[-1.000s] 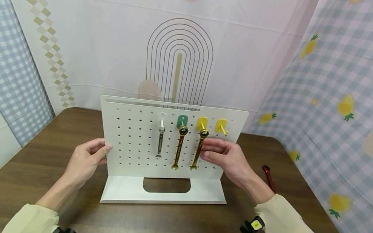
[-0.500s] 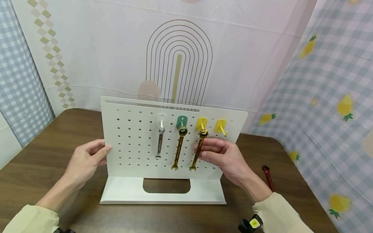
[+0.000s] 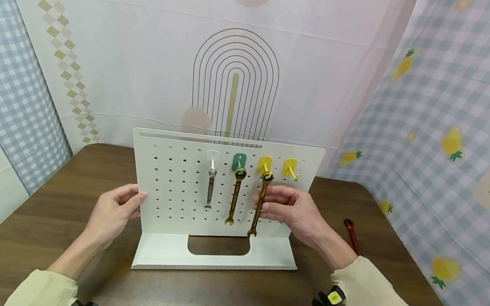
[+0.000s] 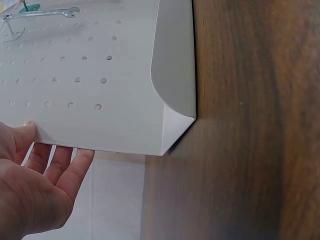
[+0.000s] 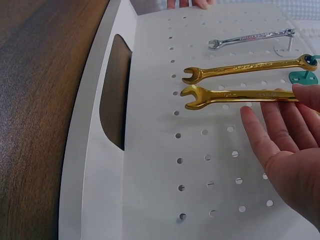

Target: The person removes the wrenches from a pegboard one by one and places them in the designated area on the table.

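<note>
At the left edge of one white board (image 3: 175, 223), the left hand (image 3: 115, 211) pinches the rim, thumb on the front face, fingers behind, the grip narrow. The board stands on one table (image 3: 193, 299), one cutout in its base. Along its top edge one slot (image 3: 199, 140) runs from the left corner past the middle. Below that edge four hooks sit in one row: one white hook (image 3: 212, 157), one green hook (image 3: 239, 159) and two yellow hooks (image 3: 290, 167), the last nearest the top right corner. Three wrenches are at the first three hooks: one silver wrench (image 3: 210, 189) on the white, one gold wrench (image 3: 234, 199) on the green, and a second gold wrench (image 3: 257, 214) at the left yellow, tilted, its lower end just above the base. The right hand (image 3: 299, 211), reaching in across the board's right edge, holds this one between thumb and fingers; whether its ring is over the hook I cannot tell. Near the table's right edge lies one red wrench (image 3: 351, 232), its near end by the right arm.
</note>
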The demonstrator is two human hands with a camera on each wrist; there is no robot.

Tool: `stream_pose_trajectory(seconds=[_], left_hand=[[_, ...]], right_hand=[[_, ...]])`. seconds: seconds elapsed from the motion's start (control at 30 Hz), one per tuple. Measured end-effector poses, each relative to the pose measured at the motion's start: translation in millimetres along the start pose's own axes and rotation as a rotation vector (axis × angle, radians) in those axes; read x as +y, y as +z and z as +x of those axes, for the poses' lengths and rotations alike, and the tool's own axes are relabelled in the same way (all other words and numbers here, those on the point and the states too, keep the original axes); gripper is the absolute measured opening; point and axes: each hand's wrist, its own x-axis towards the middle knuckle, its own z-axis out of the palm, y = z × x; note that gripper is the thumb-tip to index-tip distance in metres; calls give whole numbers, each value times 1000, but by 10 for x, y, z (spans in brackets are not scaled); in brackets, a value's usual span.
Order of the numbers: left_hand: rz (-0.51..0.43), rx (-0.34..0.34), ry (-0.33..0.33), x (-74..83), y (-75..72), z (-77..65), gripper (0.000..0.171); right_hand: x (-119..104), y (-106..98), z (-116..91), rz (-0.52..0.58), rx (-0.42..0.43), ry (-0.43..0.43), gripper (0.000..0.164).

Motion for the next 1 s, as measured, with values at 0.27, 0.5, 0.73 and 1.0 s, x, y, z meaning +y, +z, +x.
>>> stream_pose_trajectory(seconds=[0.27, 0.5, 0.73, 1.0], left_hand=[[-2, 3, -5, -3, 0, 5, 35], [-11, 0, -7, -8, 4, 7, 36], [-10, 1, -11, -13, 6, 9, 35], [-4, -1, 0, -6, 5, -8, 36]], right_hand=[[-6, 2, -33, 25, -17, -10, 36], [-26, 30, -44, 13, 4, 5, 34], [-48, 56, -66, -8, 38, 17, 38], [-75, 81, -94, -36, 57, 33, 42]])
